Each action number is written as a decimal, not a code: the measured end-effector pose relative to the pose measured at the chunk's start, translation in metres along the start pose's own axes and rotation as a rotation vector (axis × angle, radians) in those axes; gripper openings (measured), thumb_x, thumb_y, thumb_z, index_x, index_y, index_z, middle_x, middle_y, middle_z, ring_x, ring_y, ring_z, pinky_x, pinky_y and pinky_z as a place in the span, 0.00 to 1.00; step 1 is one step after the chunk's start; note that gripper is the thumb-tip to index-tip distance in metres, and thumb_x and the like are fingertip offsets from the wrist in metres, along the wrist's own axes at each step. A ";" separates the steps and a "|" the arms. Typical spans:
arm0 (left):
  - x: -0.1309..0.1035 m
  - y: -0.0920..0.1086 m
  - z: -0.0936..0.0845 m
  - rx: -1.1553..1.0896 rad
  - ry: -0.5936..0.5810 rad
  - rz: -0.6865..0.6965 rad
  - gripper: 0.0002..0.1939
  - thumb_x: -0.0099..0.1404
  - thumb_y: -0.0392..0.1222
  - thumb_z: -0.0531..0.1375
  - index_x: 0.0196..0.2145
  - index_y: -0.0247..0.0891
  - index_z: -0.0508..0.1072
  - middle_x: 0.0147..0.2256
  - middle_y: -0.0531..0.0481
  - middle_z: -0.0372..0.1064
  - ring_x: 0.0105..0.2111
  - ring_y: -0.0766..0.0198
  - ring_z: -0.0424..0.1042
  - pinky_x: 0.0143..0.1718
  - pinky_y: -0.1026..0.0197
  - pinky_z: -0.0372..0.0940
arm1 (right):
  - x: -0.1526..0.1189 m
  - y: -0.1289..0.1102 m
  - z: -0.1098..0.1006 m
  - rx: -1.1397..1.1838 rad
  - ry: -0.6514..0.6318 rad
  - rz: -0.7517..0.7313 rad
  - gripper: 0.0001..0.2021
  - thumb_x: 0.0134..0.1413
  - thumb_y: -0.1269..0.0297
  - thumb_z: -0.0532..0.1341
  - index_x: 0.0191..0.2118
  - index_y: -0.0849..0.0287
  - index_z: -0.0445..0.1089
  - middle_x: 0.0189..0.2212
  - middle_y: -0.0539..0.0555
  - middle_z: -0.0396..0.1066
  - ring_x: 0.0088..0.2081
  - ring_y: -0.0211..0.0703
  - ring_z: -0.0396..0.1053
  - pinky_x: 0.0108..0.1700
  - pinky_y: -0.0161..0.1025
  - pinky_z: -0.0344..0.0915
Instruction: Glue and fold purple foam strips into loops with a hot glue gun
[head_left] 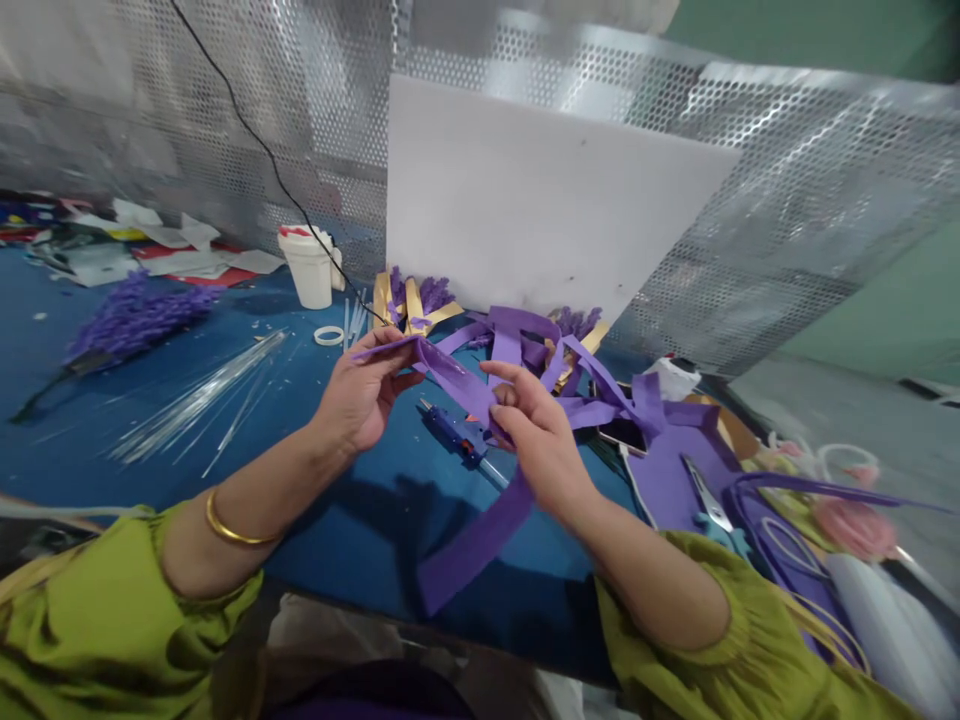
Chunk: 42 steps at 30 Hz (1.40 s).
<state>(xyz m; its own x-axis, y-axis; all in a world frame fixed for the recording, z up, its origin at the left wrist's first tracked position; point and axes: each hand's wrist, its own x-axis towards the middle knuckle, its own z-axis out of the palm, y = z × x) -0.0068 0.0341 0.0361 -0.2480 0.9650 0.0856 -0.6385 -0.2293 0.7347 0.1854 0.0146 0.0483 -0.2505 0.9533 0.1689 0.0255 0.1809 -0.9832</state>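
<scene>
A purple strip (480,545) runs between my two hands over the blue table, its loose end hanging down toward the front edge. My left hand (367,395) is closed on the strip's folded upper part, palm turned up. Thumb and fingers of my right hand (536,430) pinch the same strip further along. A shiny streak shows on the strip between the hands. Below and behind it, a blue glue gun (457,435) lies on the table. Several more purple strips (525,325) are heaped just beyond my right hand.
Clear thin sticks (202,400) and a purple flower bunch (135,315) lie left. A white cup (309,265) and tape ring (328,335) stand behind. Scissors (712,505), purple sheet (675,475) and pink flowers (855,525) are right. A white board (540,200) leans behind.
</scene>
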 end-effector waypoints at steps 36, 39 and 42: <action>-0.025 -0.012 0.006 -0.011 -0.047 -0.286 0.02 0.59 0.35 0.70 0.31 0.35 0.81 0.32 0.47 0.79 0.32 0.64 0.78 0.33 0.65 0.76 | -0.001 0.004 -0.009 -0.236 0.166 -0.332 0.12 0.55 0.64 0.67 0.25 0.55 0.65 0.33 0.52 0.77 0.42 0.47 0.75 0.45 0.44 0.68; -0.025 -0.012 0.006 -0.019 -0.043 -0.313 0.02 0.60 0.35 0.69 0.31 0.34 0.81 0.31 0.47 0.79 0.31 0.65 0.78 0.31 0.67 0.75 | -0.001 0.005 -0.009 -0.213 0.156 -0.346 0.12 0.56 0.64 0.67 0.26 0.55 0.65 0.34 0.52 0.77 0.42 0.47 0.76 0.45 0.44 0.69; -0.025 -0.012 0.006 -0.035 -0.046 -0.334 0.03 0.62 0.34 0.67 0.30 0.34 0.80 0.30 0.47 0.78 0.31 0.65 0.78 0.30 0.67 0.75 | -0.001 0.005 -0.008 -0.198 0.133 -0.354 0.11 0.57 0.65 0.66 0.26 0.55 0.64 0.36 0.53 0.78 0.41 0.46 0.76 0.44 0.44 0.69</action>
<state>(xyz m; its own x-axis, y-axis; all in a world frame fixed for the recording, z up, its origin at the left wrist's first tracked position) 0.0114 0.0139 0.0296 0.0116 0.9921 -0.1249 -0.7038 0.0968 0.7038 0.1939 0.0164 0.0434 -0.1505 0.8446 0.5137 0.1488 0.5331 -0.8329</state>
